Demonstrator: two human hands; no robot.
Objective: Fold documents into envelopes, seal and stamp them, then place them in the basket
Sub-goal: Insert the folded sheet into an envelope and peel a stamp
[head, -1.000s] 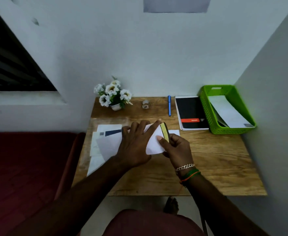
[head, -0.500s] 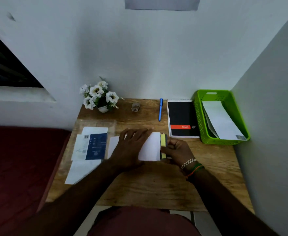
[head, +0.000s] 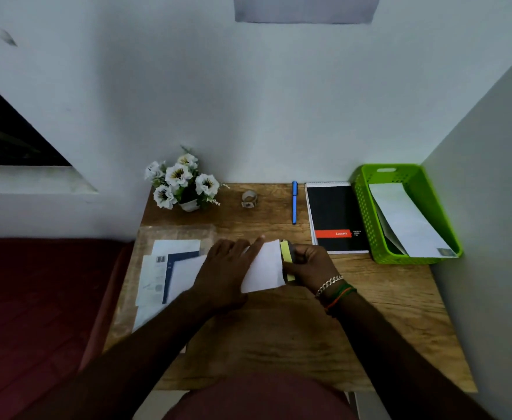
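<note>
Right now the left hand (head: pixel 223 272) lies flat, fingers straight, pinning the white envelope (head: pixel 264 269) mid-bench. Right hand (head: pixel 307 266) grips a yellow-faced block (head: pixel 286 257), likely the stamp, at the envelope's right end. To do it well: keep the left palm pressing so the paper can't slide, set the block square, press straight down, lift clean. Green basket (head: pixel 367 213) waits at the far right corner, one envelope inside.
</note>
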